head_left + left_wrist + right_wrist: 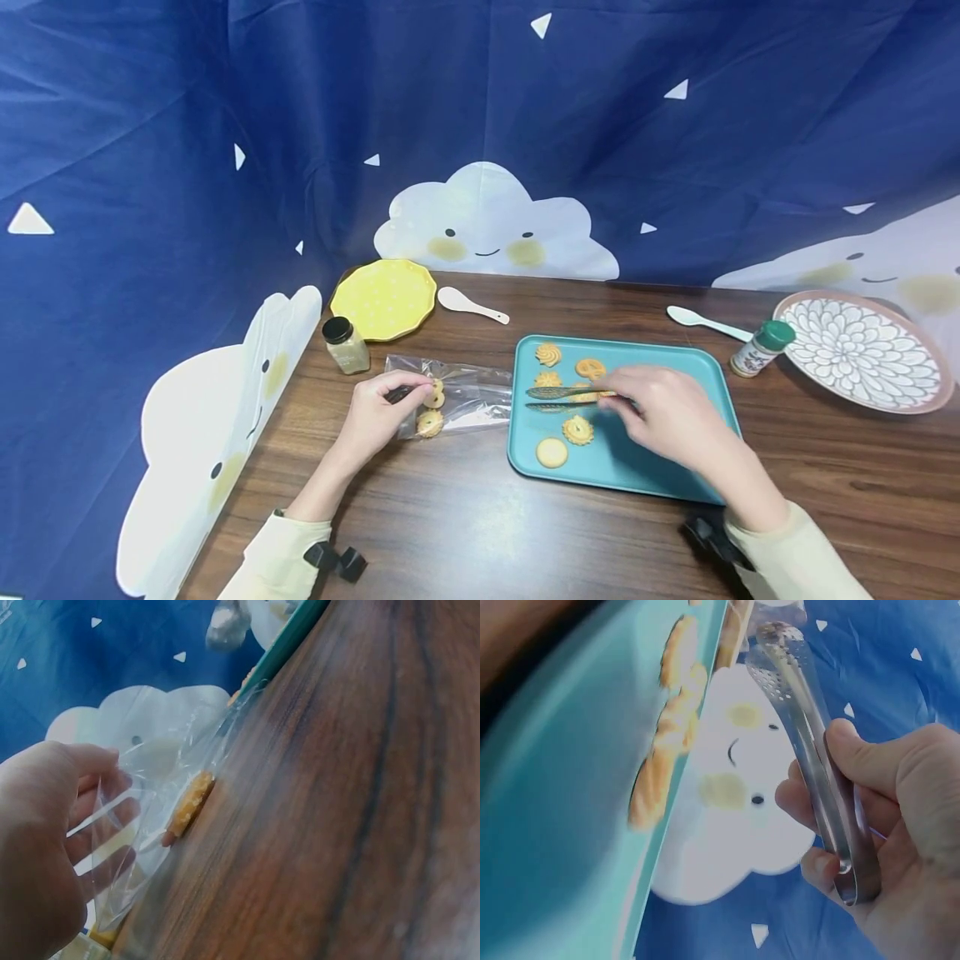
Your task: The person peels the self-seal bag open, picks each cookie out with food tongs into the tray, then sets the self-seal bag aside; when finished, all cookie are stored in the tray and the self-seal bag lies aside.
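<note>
My left hand (pixel 382 408) pinches the edge of a clear plastic bag (pixel 480 398) that lies on the table. Inside the bag are cookies, among them a round scalloped one (pixel 430 423). In the left wrist view a cookie (pixel 191 804) shows through the film beside the fingers. My right hand (pixel 663 412) grips metal tongs (pixel 817 765), their perforated tips pointing left over the blue-green tray (pixel 645 479). Nothing sits between the tips in the right wrist view. Several cookies are on the tray, including a swirl (pixel 548 355), a pretzel shape (pixel 590 369) and a plain round one (pixel 552 452).
Behind the bag stand a black-lidded jar (pixel 347 346), a yellow plate (pixel 384 300) and a white spoon (pixel 472 306). Right of the tray are a pale green spoon (pixel 705 322), a green-capped shaker (pixel 761 348) and a petal-patterned plate (pixel 862 350). A blue cloth (pixel 487 100) hangs behind the table.
</note>
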`<state>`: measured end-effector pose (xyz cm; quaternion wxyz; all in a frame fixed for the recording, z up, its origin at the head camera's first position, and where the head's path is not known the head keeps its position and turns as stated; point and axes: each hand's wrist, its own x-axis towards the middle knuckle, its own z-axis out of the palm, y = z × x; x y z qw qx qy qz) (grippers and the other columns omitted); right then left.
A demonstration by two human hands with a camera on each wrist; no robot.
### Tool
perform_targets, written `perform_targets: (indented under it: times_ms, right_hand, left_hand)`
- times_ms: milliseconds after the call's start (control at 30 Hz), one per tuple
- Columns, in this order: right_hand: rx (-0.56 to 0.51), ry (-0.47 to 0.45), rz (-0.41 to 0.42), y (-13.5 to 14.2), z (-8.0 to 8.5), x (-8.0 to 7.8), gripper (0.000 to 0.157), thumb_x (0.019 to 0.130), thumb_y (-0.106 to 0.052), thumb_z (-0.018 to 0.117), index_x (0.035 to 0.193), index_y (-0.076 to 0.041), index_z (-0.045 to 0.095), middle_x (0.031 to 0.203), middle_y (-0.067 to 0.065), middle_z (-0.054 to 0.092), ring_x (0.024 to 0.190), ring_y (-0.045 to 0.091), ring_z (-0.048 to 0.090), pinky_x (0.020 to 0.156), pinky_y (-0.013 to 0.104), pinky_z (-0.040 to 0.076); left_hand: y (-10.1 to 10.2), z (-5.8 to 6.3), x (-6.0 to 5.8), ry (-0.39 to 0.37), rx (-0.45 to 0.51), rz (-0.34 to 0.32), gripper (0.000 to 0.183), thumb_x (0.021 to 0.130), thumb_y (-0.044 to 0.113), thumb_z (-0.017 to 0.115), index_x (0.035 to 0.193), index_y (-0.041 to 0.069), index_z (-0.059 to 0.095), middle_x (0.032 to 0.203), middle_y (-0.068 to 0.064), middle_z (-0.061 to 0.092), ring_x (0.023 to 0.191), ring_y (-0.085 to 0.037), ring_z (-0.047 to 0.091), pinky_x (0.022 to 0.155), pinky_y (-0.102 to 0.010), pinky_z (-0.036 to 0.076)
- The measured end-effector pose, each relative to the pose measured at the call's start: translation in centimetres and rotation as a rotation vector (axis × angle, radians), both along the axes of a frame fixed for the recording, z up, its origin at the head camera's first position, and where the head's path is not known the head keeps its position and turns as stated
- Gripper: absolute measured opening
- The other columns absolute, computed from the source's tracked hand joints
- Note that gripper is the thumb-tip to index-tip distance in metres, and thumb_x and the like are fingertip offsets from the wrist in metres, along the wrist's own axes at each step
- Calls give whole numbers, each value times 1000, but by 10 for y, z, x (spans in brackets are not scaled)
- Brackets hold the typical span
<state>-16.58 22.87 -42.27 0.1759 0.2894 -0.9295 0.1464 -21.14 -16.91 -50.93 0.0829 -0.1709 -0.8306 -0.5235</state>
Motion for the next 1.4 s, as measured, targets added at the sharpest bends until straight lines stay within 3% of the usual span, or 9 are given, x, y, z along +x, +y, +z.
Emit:
perform_targets:
  times_ms: [267, 567, 733, 933, 1233, 1400]
  right_hand:
    - [3, -98, 17, -47, -7, -35, 6, 91, -20, 76, 97, -22, 77, 87, -9, 76, 76, 11, 71, 67, 36, 58]
    - [40, -189, -1, -78, -10, -50, 15, 93, -24, 75, 106, -19, 77, 98, -4, 79, 85, 16, 73, 74, 39, 60]
    - [80, -240, 3, -92, -12, -52, 22, 93, -28, 74, 113, -18, 76, 105, -2, 78, 97, 20, 74, 82, 42, 61]
    - [124, -249, 34, -109, -13, -50, 30, 93, -31, 73, 118, -14, 73, 109, 0, 76, 98, 23, 73, 81, 42, 61]
    - [95, -288, 7, -137, -17, -43, 31, 96, -32, 69, 119, -11, 72, 105, 3, 73, 98, 24, 72, 85, 44, 61]
    - [90, -316, -26, -144, -20, -43, 27, 96, -33, 70, 116, -14, 73, 99, 1, 70, 90, 21, 71, 74, 41, 60]
  left_hand:
    - [3, 4, 0, 11, 6, -1, 17, 91, 28, 77, 101, 14, 79, 100, 6, 80, 96, -5, 73, 87, -19, 58]
    - [5, 3, -2, 19, 22, -3, 18, 92, 29, 76, 101, 14, 79, 100, 2, 80, 96, -5, 73, 87, -15, 57]
    - [5, 2, -2, 13, 15, 11, 16, 92, 24, 76, 101, 11, 79, 100, 0, 80, 95, -3, 73, 86, -13, 56]
    - [6, 3, -1, 10, 5, 26, 14, 91, 15, 76, 101, 6, 78, 100, -7, 80, 95, -12, 74, 86, -14, 56]
    - [2, 4, 0, -6, 12, 10, 18, 91, 30, 77, 100, 15, 80, 100, 5, 80, 98, -7, 73, 88, -17, 57]
    - [0, 4, 1, 13, -5, 0, 19, 92, 32, 76, 101, 16, 79, 101, 7, 79, 99, -5, 73, 91, -26, 59]
